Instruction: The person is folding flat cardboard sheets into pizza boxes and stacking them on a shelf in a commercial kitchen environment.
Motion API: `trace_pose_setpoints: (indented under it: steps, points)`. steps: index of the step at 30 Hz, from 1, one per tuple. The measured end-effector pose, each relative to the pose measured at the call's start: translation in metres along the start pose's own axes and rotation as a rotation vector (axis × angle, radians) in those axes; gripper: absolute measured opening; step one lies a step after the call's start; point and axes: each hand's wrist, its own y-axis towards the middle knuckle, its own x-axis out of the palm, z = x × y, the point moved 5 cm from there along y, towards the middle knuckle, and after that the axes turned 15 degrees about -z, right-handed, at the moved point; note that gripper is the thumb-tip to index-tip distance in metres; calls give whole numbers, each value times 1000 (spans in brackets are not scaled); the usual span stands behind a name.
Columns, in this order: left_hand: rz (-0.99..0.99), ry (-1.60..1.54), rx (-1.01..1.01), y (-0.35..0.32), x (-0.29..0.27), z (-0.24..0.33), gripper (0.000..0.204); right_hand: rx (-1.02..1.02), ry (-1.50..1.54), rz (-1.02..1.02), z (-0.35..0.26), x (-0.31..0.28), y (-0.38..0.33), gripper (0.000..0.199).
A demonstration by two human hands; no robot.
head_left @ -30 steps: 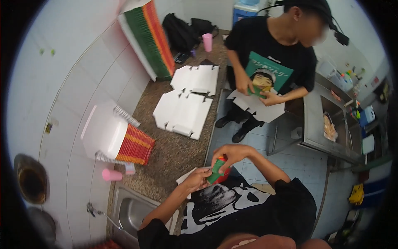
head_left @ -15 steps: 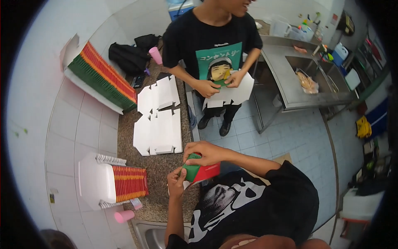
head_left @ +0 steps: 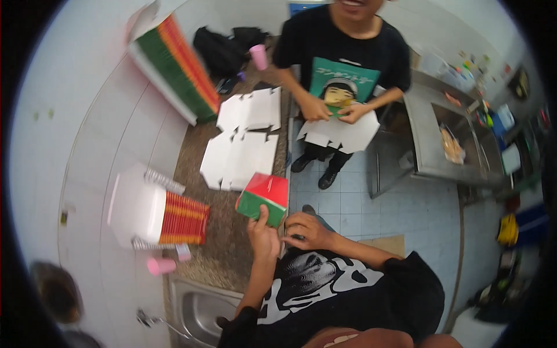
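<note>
My left hand [head_left: 264, 238] is closed on a folded carton box [head_left: 262, 200] with red and green sides, held up over the counter's edge. Its thumb presses on the green side. Just to the right, my right hand [head_left: 311, 232] is apart from the box, its fingers loosely bent with a dark gap between them and the thumb. Beyond the box, flat white die-cut cartons [head_left: 246, 156] lie on the granite counter [head_left: 232, 264]. Across from me, another person's hands [head_left: 335, 111] hold a partly folded carton [head_left: 342, 136], white with a green part.
Against the wall stand a long row of nested red and green cartons [head_left: 180, 69] and a shorter red and orange stack [head_left: 184, 219]. Pink cups [head_left: 161, 265] and a black bag [head_left: 217, 49] are on the counter. A sink [head_left: 200, 310] lies near me; a steel sink table [head_left: 426, 136] stands right.
The box has turned and moved away from my body in my left hand, its red side now facing up. My right hand has let go and moved nearer to me. The view has shifted.
</note>
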Motion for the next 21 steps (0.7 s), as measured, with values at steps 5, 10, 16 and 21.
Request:
trace_pose_setpoints:
  steps: [5,10,16,21]
  points:
    - [228,-35,231,-19,-11,-16,12,-12,-164,-82,14,0,17,33]
    - [38,488,337,-11,-14,-3,23,128,-117,-28,16,-31,57,41]
    - [32,332,283,-4,-10,45,34,39,-195,-213,-9,-26,78,35]
    - [76,238,435,-29,-7,10,34,36,-286,-101,-4,4,81,25]
